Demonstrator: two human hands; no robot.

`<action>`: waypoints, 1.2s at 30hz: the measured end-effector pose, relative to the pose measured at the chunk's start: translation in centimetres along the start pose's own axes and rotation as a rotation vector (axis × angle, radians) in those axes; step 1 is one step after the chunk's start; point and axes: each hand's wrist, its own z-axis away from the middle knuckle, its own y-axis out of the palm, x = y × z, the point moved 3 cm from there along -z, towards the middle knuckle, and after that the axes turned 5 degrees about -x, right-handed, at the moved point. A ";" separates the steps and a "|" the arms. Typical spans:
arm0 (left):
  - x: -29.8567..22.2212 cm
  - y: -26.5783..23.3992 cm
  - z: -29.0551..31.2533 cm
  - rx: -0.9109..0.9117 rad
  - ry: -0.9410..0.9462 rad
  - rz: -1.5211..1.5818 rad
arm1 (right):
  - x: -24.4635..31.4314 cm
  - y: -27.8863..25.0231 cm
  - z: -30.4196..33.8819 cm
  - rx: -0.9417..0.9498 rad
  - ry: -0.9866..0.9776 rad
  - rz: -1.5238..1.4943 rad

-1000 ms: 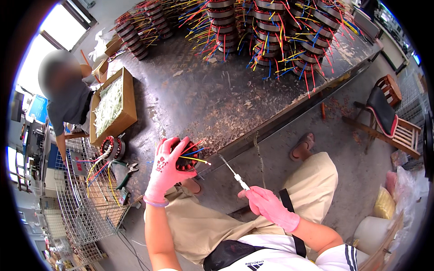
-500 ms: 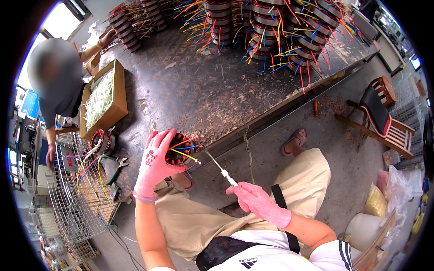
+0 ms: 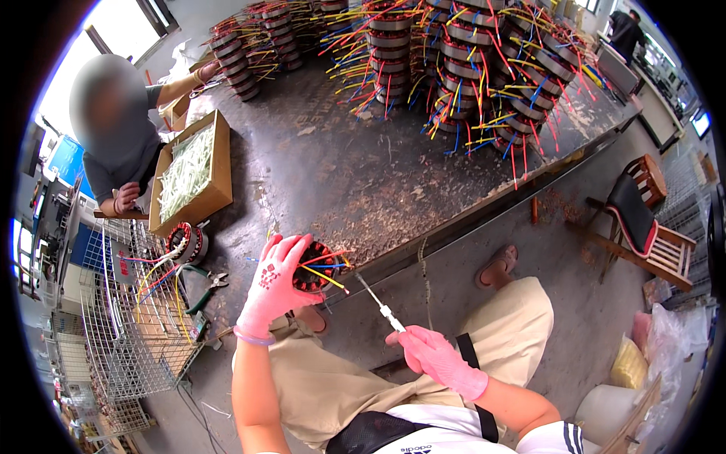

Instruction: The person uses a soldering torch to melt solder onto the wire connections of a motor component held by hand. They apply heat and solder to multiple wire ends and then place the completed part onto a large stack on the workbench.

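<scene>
My left hand (image 3: 274,281), in a pink glove, is closed around the side of a motor stator (image 3: 310,281) at the table's near edge. Red, blue and yellow wires stick out of the stator toward the right. In my pink-gloved right hand (image 3: 439,360) is a thin tool with a white handle and a long metal shaft (image 3: 370,291). The shaft points up and left, and its tip is close to the stator's wires; whether it touches them I cannot tell. Left of my left hand lies another stator (image 3: 186,244) with long wires, beside green-handled cutting pliers (image 3: 206,289).
Tall stacks of wired stators (image 3: 389,60) stand along the far side of the dark table (image 3: 318,166). A cardboard box (image 3: 215,198) of pale thin tubes sits at the left, near a co-worker (image 3: 125,144). A wire rack (image 3: 125,325) is at the lower left, a wooden chair (image 3: 643,223) at the right.
The whole view has shifted slightly, with things now further right. The co-worker's lowered hand has come up near the box. My hands keep about the same hold and pose.
</scene>
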 end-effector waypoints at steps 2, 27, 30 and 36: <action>-0.3 -0.1 0.2 0.007 -0.011 0.005 | 0.1 0.2 0.1 0.001 0.001 -0.015; -0.2 0.0 -0.1 -0.034 0.027 -0.005 | 0.2 -0.1 0.4 -0.018 0.003 -0.013; -0.1 0.2 0.0 -0.019 0.006 0.004 | 0.4 0.1 0.4 -0.019 0.011 -0.026; 0.0 0.1 0.0 -0.008 -0.003 0.020 | 0.1 -0.1 0.3 -0.022 0.004 0.022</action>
